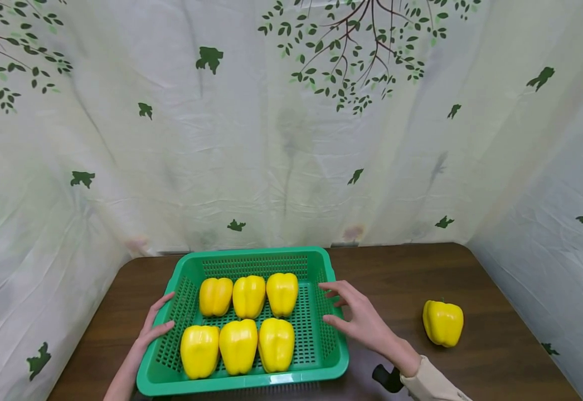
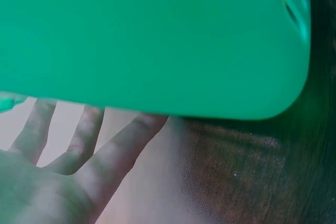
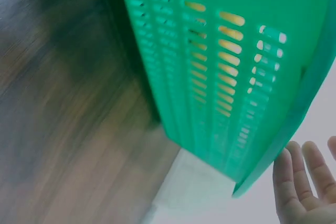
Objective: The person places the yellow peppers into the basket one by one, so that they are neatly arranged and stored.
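Note:
A green plastic basket (image 1: 316, 376) with slotted walls stands on the table and holds several yellow bell peppers (image 1: 238, 345) in two rows. My left hand (image 1: 152, 328) is at its left rim, with thumb and a fingertip over the edge. In the left wrist view, straight fingers (image 2: 118, 153) reach up to the rim, which hides their tips. On the other side, my right hand (image 1: 362, 317) is spread at the right rim, thumb and fingers apart. The right wrist view shows its extended fingers (image 3: 286, 179) beside the rim; contact is hard to tell.
A single yellow bell pepper (image 1: 443, 323) sits on the brown wooden table (image 1: 492, 334), right of the right hand. A pale curtain with leaf prints (image 1: 291, 167) surrounds the table's back and sides. A black band (image 1: 388, 379) is at the right wrist.

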### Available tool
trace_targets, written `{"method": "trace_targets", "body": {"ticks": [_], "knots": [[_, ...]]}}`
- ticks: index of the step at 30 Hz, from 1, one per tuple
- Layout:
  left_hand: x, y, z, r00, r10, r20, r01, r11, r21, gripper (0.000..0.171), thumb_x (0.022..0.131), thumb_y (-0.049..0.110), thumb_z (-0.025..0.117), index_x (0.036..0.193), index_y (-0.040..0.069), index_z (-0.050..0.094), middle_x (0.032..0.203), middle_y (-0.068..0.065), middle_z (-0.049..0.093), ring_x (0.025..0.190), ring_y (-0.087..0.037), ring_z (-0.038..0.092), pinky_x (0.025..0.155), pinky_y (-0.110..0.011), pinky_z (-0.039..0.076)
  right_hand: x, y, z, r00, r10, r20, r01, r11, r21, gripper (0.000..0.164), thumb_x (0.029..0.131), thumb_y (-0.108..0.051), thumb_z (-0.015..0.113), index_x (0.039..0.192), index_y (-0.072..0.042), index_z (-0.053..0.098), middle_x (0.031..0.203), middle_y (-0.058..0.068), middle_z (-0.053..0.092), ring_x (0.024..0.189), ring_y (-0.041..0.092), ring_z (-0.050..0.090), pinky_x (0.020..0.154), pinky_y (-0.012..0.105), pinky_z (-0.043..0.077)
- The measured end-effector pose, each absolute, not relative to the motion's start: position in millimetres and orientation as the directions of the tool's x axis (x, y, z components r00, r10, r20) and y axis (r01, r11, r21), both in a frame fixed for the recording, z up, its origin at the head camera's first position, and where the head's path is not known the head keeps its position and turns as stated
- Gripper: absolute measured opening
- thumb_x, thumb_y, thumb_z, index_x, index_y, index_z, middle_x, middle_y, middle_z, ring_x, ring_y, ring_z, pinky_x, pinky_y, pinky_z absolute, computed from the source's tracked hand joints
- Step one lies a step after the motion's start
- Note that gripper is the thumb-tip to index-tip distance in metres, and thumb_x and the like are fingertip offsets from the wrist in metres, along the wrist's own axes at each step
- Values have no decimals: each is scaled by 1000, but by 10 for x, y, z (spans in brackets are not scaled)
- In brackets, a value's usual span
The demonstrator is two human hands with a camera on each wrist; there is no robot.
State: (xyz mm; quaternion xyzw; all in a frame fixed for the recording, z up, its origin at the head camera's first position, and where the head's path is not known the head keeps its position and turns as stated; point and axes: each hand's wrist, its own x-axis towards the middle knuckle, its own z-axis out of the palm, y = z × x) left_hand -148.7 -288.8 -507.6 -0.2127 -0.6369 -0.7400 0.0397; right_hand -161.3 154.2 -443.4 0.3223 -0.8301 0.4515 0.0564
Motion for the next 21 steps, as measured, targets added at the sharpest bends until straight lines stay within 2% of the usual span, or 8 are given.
{"method": "trace_targets", "body": {"ticks": [5,12,15,21], "knots": [[-1493,-2897,-5079,-901,223,371,334,-190,923,65,91,-15,32,143,23,40,133,15,45,112,-1,50,85,-17,44,-1610,1669,-4453,-790,-457,409,-590,382,-711,55,84,-6,73,133,-4,50,122,11,55,103,25,57,80,36,52],[-1542,-2918,-5104,-857,252,449,400,-224,889,71,87,-20,30,144,21,41,134,13,45,112,-2,51,86,-16,43,-1619,1856,-4517,-795,-418,439,-597,415,-686,53,83,-1,73,131,-1,51,119,12,56,102,24,56,79,37,52],[-1541,-2917,-5107,-852,255,457,407,-227,885,72,87,-20,30,144,21,41,134,13,46,112,-2,51,86,-16,44,-1613,1928,-4524,-802,-400,444,-592,429,-683,54,82,0,73,131,-2,52,121,10,55,103,24,55,80,37,52],[-1549,-2919,-5114,-845,269,463,402,-252,880,71,87,-20,29,144,21,41,135,12,46,114,-3,51,87,-17,43,-1615,2073,-4549,-811,-378,447,-584,460,-670,54,84,-8,73,134,-13,52,123,0,55,103,14,55,80,39,52]]}}
